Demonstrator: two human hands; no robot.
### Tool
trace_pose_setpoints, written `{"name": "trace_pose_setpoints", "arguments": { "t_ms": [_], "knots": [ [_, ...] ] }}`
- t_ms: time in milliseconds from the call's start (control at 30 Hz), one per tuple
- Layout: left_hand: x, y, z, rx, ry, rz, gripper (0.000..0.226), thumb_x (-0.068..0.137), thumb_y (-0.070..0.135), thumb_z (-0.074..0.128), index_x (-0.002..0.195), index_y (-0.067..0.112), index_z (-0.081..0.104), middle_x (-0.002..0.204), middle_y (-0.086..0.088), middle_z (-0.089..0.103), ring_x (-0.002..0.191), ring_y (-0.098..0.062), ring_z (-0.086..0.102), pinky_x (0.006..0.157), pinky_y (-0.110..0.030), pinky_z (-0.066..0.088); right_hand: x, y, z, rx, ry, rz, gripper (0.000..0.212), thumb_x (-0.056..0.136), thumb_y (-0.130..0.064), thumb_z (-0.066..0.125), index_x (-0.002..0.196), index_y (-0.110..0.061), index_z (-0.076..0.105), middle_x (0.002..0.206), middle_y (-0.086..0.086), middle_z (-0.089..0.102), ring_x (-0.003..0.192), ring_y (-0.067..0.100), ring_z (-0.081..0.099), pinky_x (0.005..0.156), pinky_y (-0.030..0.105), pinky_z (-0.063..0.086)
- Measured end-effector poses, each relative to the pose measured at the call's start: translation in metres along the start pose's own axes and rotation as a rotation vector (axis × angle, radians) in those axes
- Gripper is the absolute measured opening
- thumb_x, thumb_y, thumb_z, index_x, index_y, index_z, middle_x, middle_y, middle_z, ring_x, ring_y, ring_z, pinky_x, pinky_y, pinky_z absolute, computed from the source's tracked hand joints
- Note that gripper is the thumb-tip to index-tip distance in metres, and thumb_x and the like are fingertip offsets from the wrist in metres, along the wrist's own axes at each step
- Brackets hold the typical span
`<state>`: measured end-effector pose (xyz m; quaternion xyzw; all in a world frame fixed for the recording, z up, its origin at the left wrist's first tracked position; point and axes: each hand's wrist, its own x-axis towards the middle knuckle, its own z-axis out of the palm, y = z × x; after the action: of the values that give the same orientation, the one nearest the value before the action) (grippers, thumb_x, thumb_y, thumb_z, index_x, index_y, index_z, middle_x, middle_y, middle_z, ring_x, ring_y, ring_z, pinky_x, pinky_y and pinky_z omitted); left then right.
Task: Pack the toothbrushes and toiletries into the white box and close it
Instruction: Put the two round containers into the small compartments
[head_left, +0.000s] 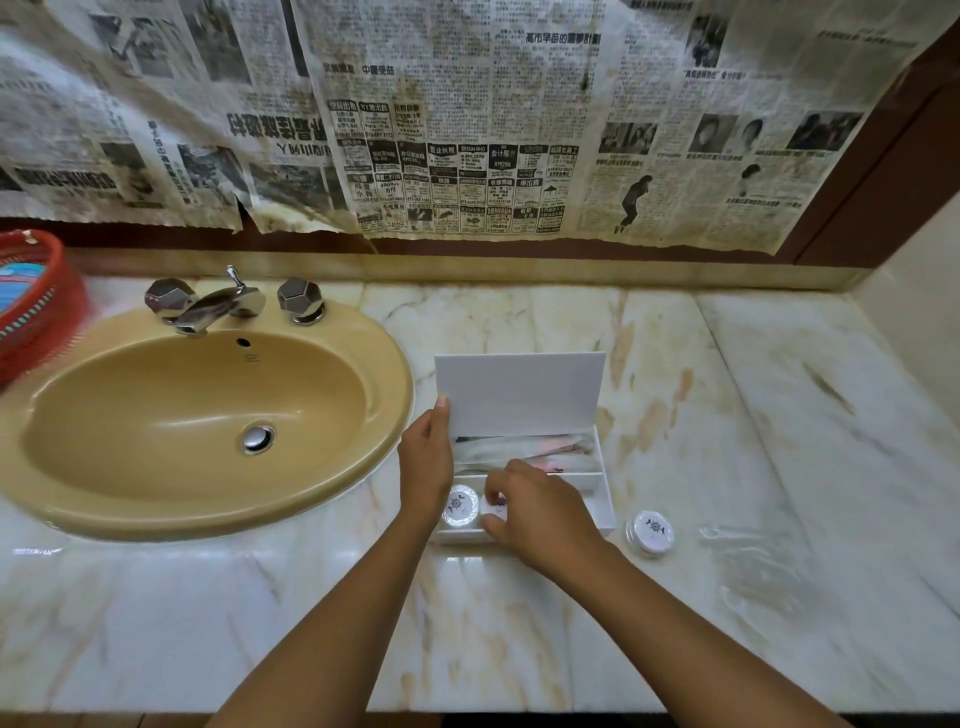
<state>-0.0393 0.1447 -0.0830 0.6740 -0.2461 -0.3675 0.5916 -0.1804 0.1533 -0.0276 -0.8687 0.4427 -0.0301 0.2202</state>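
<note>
Right of the sink (208, 415), the white box (605, 512) sits on the marble counter (727, 415), lid (519, 395) raised. Left hand (426, 462) steadies the lid's left edge, thumb against it. Right hand (540, 512), fingers curled, pinches a round tin (493, 506) in the front compartment, beside another tin (460, 506). Wrapped toothbrushes (524, 449) lie in the rear compartment. A third tin (650, 532) waits just right of the box.

Glossy veined marble bench (675, 395); beside the sink (208, 415), glazed tan ceramic, a polished metal tap (208, 306); matt white box (519, 389); yellowed newsprint (467, 130) behind.
</note>
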Motion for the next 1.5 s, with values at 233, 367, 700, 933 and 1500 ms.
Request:
{"name": "trace_pose_setpoints", "arguments": {
  "t_ms": [233,367,700,933,1500],
  "knots": [
    [-0.002,0.002,0.000,-0.002,-0.002,0.010,0.034,0.102,0.041,0.045,0.087,0.026,0.071,0.095,-0.001,0.075,0.096,-0.024,0.069,0.089,-0.042,0.054,0.002,0.005,0.012,-0.073,-0.034,0.031,0.026,0.089,-0.037,0.056,0.080,-0.015,0.068,0.088,0.003,0.067,0.085,0.025,0.062,0.064,0.029,0.036],
    [-0.001,0.001,0.000,-0.006,-0.007,0.008,0.033,0.102,0.042,0.045,0.088,0.028,0.072,0.095,0.002,0.075,0.095,-0.020,0.069,0.089,-0.041,0.054,0.000,0.004,0.008,-0.095,0.016,0.038,0.029,0.091,-0.037,0.052,0.080,-0.015,0.066,0.085,0.004,0.068,0.084,0.026,0.062,0.062,0.029,0.033],
    [-0.003,0.002,0.000,-0.002,0.000,0.020,0.034,0.102,0.040,0.046,0.081,0.028,0.069,0.090,0.000,0.073,0.090,-0.019,0.067,0.086,-0.037,0.054,-0.007,-0.010,-0.005,-0.159,-0.021,0.042,0.050,0.095,-0.048,0.043,0.057,-0.016,0.036,0.064,0.003,0.047,0.071,0.027,0.050,0.064,0.031,0.027],
    [-0.004,0.004,0.000,0.003,0.008,0.011,0.033,0.102,0.040,0.046,0.084,0.029,0.071,0.091,0.002,0.075,0.092,-0.020,0.069,0.087,-0.038,0.054,-0.011,-0.008,0.001,-0.181,-0.090,0.039,0.050,0.096,-0.049,0.040,0.060,-0.015,0.036,0.072,0.004,0.052,0.076,0.028,0.050,0.071,0.033,0.026],
    [-0.002,0.002,0.000,-0.011,-0.010,0.019,0.037,0.103,0.038,0.045,0.090,0.017,0.071,0.095,-0.005,0.074,0.095,-0.022,0.068,0.081,-0.032,0.054,-0.026,0.037,-0.020,0.056,0.402,0.122,0.014,0.076,-0.015,0.063,0.089,-0.019,0.067,0.089,0.000,0.065,0.080,0.026,0.064,0.074,0.037,0.047]
  ]
}}
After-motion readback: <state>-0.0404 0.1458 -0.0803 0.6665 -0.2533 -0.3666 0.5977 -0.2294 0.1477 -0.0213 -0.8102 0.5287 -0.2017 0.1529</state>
